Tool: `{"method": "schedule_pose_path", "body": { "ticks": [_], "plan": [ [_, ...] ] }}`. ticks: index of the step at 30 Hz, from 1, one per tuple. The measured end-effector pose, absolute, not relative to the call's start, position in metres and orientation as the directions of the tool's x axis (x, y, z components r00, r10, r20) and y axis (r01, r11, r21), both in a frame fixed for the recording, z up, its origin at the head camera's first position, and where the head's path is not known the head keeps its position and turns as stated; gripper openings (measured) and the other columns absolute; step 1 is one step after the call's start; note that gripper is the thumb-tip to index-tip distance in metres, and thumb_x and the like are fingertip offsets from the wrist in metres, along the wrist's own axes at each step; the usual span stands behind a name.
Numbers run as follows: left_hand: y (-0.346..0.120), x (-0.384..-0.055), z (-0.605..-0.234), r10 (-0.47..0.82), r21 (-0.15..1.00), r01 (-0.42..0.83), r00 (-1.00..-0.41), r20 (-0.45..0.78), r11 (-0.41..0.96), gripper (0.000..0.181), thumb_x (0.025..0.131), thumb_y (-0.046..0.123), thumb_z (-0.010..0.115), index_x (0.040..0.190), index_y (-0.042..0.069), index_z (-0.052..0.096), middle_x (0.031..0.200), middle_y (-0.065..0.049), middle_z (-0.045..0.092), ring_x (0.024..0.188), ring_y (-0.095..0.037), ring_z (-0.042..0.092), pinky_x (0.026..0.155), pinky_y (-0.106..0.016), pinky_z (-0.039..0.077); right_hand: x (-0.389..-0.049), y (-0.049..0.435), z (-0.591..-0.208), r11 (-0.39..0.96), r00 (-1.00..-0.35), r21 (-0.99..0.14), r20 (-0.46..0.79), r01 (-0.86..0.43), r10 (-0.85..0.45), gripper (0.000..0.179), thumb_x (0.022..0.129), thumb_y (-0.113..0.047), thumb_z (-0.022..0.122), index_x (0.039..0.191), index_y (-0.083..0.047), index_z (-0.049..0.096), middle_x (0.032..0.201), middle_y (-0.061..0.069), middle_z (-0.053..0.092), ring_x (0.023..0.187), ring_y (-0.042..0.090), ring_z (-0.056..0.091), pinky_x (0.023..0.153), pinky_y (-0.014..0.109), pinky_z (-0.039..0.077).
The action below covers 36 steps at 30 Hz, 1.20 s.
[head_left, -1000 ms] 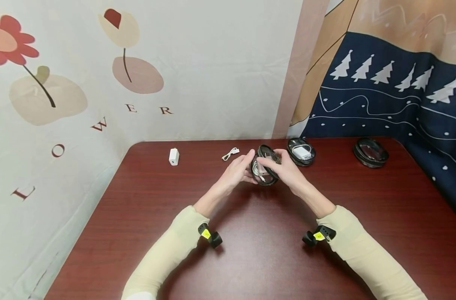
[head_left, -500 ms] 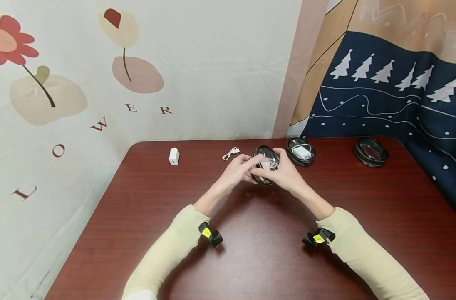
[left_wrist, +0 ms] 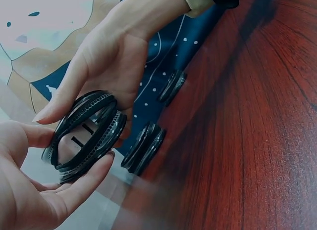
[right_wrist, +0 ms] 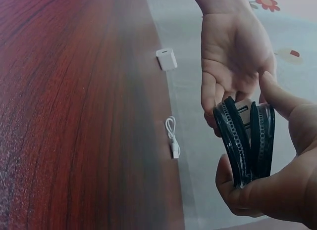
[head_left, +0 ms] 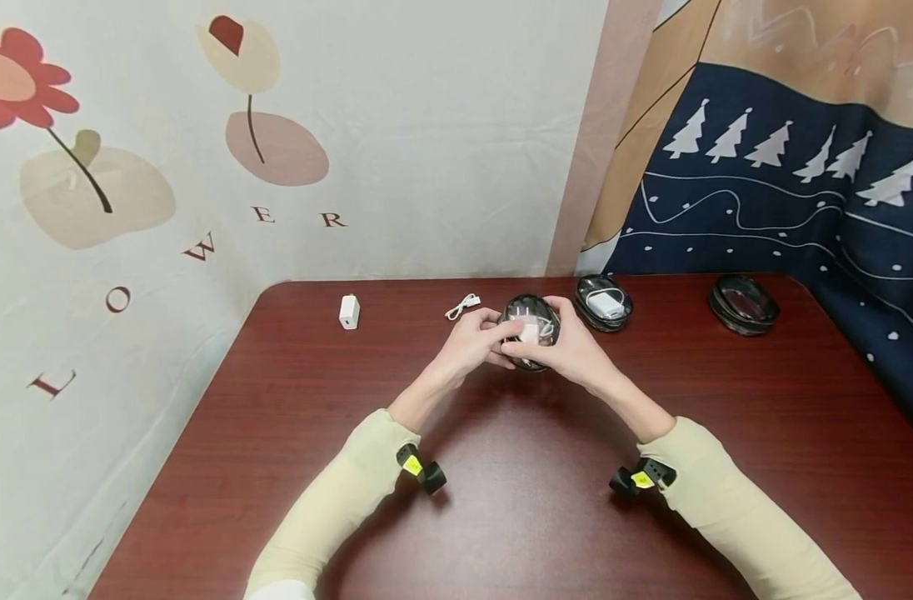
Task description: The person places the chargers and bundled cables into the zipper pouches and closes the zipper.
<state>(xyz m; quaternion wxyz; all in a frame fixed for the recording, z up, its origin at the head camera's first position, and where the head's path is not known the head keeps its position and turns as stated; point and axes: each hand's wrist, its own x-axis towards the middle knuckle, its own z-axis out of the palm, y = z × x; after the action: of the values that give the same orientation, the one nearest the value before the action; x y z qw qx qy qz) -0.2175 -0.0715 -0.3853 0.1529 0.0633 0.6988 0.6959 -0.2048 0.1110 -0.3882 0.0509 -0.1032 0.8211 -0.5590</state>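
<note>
Above the back part of the table, both hands hold a small round black zip case [head_left: 527,307] with a clear lid. My left hand [head_left: 467,342] grips its left side, thumb on the lid. The right hand [head_left: 572,343] holds the opposite side, its thumb across the lid's near part. In the left wrist view the zipper edges [left_wrist: 101,141] stand apart, and through the gap shows a white charger [left_wrist: 69,147] with two dark prongs. The right wrist view shows the same unzipped gap between lid and base. A white cable is visible through the lid beside the charger.
Left along the table's back edge stand a white charger block [head_left: 349,312] and a small coiled white cable [head_left: 462,307]. To the right are a case holding a white charger and cable [head_left: 604,303] and another round black case [head_left: 743,305]. Fabric-covered walls rise behind the table [head_left: 516,500].
A second ago the right hand held the lid tilted up from the base. The lid has come down over the charger and cable, and the left thumb now lies on it.
</note>
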Motion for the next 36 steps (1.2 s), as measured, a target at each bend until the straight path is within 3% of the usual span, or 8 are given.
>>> {"method": "schedule_pose_path", "body": {
  "ticks": [7,14,21,28,36],
  "plan": [
    [-0.073,-0.218,-0.382,0.305,0.980,-0.199,-0.935,-0.182,-0.026,0.027,0.099,0.009,0.062,0.115,-0.010,0.052,0.088,-0.016,0.067,0.066,-0.021,0.070,0.065,-0.043,0.061,-0.207,0.120,-0.388,0.327,-0.967,-0.945,-0.058,-0.028,-0.249,0.070,0.096,-0.035,0.069,0.148,-0.003,0.034,0.142,0.022,0.044,0.131,0.034,0.044,0.111,0.051,0.034],
    [-0.072,-0.218,-0.381,0.325,0.977,-0.205,-0.929,-0.177,-0.055,0.026,0.099,0.010,0.064,0.113,-0.010,0.053,0.088,-0.016,0.067,0.066,-0.022,0.071,0.064,-0.041,0.061,-0.208,0.124,-0.387,0.295,-0.958,-0.955,-0.071,-0.014,-0.278,0.060,0.102,-0.030,0.062,0.147,-0.001,0.036,0.138,0.024,0.044,0.125,0.035,0.047,0.104,0.047,0.038],
    [-0.072,-0.219,-0.382,0.323,0.974,-0.224,-0.925,-0.200,-0.038,0.038,0.097,0.012,0.066,0.122,-0.012,0.051,0.094,-0.021,0.070,0.069,-0.021,0.072,0.067,-0.040,0.061,-0.209,0.126,-0.390,0.294,-0.963,-0.950,0.021,-0.103,-0.269,0.064,0.093,-0.024,0.073,0.144,-0.002,0.042,0.134,0.020,0.051,0.117,0.032,0.051,0.095,0.041,0.046],
    [-0.074,-0.220,-0.381,0.325,0.977,-0.214,-0.922,-0.210,0.025,0.042,0.093,0.011,0.069,0.123,-0.012,0.051,0.089,-0.014,0.068,0.063,-0.015,0.068,0.063,-0.029,0.059,-0.207,0.124,-0.390,0.287,-0.958,-0.941,0.101,-0.179,-0.267,0.065,0.085,-0.017,0.082,0.139,0.000,0.050,0.125,0.018,0.059,0.108,0.027,0.057,0.085,0.027,0.050],
    [-0.079,-0.224,-0.384,0.385,0.949,-0.287,-0.897,-0.218,-0.131,0.026,0.096,0.009,0.063,0.117,-0.005,0.056,0.085,-0.007,0.069,0.065,-0.016,0.069,0.067,-0.031,0.058,-0.205,0.123,-0.389,0.267,-0.957,-0.943,0.126,-0.198,-0.262,0.067,0.085,-0.019,0.082,0.141,-0.003,0.051,0.127,0.017,0.059,0.108,0.027,0.059,0.087,0.028,0.050]
  ]
}}
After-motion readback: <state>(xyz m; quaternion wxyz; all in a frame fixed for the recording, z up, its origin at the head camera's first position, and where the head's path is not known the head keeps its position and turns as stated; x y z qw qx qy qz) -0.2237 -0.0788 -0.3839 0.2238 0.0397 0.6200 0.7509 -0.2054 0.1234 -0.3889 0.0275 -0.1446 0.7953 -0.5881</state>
